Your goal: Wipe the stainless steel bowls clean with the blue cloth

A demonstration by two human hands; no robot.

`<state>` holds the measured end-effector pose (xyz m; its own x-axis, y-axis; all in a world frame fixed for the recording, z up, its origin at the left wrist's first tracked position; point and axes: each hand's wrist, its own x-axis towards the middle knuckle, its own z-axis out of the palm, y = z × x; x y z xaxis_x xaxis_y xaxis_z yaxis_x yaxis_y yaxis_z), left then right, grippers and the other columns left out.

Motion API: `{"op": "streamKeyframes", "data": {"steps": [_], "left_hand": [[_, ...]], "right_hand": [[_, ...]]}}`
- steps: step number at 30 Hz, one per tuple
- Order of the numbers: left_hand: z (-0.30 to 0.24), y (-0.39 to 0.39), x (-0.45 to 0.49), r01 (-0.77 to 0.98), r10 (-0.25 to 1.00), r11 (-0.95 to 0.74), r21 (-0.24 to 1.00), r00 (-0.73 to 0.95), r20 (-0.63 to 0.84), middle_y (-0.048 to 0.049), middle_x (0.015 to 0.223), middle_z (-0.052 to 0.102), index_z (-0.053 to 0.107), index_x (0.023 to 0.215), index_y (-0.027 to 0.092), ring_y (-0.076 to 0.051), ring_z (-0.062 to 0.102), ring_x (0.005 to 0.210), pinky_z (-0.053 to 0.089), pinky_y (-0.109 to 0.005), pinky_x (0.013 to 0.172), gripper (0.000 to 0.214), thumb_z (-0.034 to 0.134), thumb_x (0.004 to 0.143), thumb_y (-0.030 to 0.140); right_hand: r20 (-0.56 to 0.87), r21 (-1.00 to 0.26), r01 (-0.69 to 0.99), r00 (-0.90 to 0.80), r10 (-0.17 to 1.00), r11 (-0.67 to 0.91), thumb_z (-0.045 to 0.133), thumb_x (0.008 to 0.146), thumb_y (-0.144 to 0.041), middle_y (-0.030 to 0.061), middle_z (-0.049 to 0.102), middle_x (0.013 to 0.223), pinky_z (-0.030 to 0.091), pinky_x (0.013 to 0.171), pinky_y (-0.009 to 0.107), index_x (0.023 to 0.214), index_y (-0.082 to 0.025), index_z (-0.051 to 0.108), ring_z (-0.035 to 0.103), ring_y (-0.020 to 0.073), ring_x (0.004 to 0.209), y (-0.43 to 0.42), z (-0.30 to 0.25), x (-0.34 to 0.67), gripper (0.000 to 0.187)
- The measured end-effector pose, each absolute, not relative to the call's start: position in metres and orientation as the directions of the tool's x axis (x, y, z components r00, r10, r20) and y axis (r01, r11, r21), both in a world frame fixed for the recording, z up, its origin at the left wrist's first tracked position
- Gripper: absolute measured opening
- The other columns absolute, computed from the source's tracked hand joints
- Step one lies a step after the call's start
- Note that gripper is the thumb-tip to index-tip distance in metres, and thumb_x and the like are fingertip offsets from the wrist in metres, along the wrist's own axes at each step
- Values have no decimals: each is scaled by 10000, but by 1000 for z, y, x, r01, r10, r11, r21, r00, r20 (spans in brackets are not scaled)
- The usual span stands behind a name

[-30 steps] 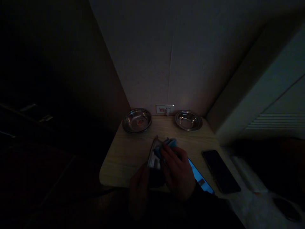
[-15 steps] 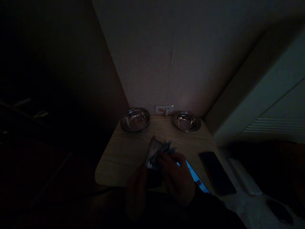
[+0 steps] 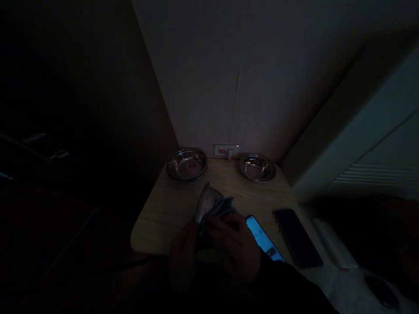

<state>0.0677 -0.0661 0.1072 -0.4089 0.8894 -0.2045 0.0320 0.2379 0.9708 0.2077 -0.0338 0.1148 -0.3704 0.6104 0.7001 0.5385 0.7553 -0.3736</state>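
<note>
A metal bowl (image 3: 207, 201) is tilted on its side above the near part of the small wooden table (image 3: 157, 222). My left hand (image 3: 183, 253) grips its lower left rim, fingers closed. Pressed against the bowl's outside is a bluish cloth (image 3: 225, 206), bunched in the closed fingers of my right hand (image 3: 234, 244). The room is dark, so the bowl's lower part and some fingertips are hard to make out. Just right of my right hand lies a phone with a lit screen (image 3: 263, 237).
Shiny metal dishes stand at the table's back left (image 3: 187, 165) and back right (image 3: 257, 168). Between them a wall socket (image 3: 226, 151) holds a plug. A dark phone (image 3: 297, 237) lies at the right edge, near a pale box (image 3: 335, 244) and a dark oval object (image 3: 381, 291).
My right hand and the cloth have moved slightly left and down along the bowl. The bowl has shifted a little left. More of the lit phone shows.
</note>
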Motion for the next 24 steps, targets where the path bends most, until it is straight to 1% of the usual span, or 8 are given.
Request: {"op": "streamKeyframes", "data": {"steps": [4, 9, 12, 14, 16, 18, 20, 24], "left_hand": [[110, -68, 70, 8, 876, 230, 973, -437, -203, -100, 1023, 717, 710, 955, 161, -268, 642, 996, 517, -331, 845, 509, 521, 758, 591], [113, -69, 70, -45, 899, 257, 965, -355, -256, -122, 1042, 710, 696, 985, 132, -284, 635, 1018, 503, -368, 889, 530, 517, 764, 580], [114, -72, 72, -1, 853, 273, 962, -463, -242, -124, 1017, 714, 706, 942, 146, -306, 635, 1014, 527, -368, 844, 510, 537, 739, 581], [116, -74, 73, -21, 854, 253, 967, -466, -234, -96, 1017, 719, 711, 954, 174, -291, 644, 1005, 543, -346, 814, 489, 513, 755, 574], [119, -75, 74, -43, 867, 240, 970, -440, -234, -73, 1042, 717, 708, 986, 185, -280, 642, 1016, 541, -344, 829, 471, 497, 779, 552], [121, -75, 74, -40, 850, 256, 966, -466, -244, -69, 1097, 700, 702, 1010, 186, -279, 622, 1061, 522, -352, 873, 439, 524, 785, 518], [121, -75, 73, -34, 824, 269, 962, -510, -248, -71, 1144, 682, 689, 1042, 189, -274, 606, 1092, 518, -340, 880, 417, 547, 788, 488], [121, -72, 71, 20, 833, 266, 964, -508, -219, -77, 1047, 716, 685, 1026, 188, -264, 661, 972, 561, -302, 725, 395, 538, 795, 473]], "right_hand": [[674, -470, 577, -253, 694, 668, 465, 894, -151, 90, 652, 1185, 501, 837, 409, 1159, -156, 606, 548, 234, 1004, -30, 114, 211, 300], [686, -445, 486, -354, 635, 752, 477, 885, -159, 78, 658, 1181, 514, 814, 382, 1117, -168, 642, 556, 222, 972, -25, 112, 219, 285], [567, -680, 444, -186, 803, 583, 478, 907, -232, 89, 697, 1081, 524, 830, 384, 1102, -177, 659, 611, 214, 971, -8, 110, 228, 272], [421, -846, 336, -58, 905, 415, 495, 909, -311, 80, 704, 1060, 533, 832, 374, 1103, -194, 663, 643, 210, 968, 0, 109, 233, 282], [295, -937, 209, 42, 954, 281, 518, 896, -385, 70, 713, 1042, 542, 818, 375, 1082, -203, 673, 665, 219, 946, 2, 108, 236, 303], [224, -969, 128, 95, 970, 211, 538, 878, -432, 65, 725, 1007, 548, 804, 385, 1051, -202, 686, 676, 230, 923, -2, 107, 237, 323], [220, -971, 114, 95, 971, 209, 553, 869, -435, 64, 722, 1026, 540, 831, 403, 1062, -208, 683, 670, 237, 952, -8, 107, 236, 326], [385, -901, 225, 22, 923, 370, 540, 890, -332, 76, 657, 1182, 491, 937, 418, 1149, -230, 643, 602, 228, 1102, -16, 110, 234, 296]]}}
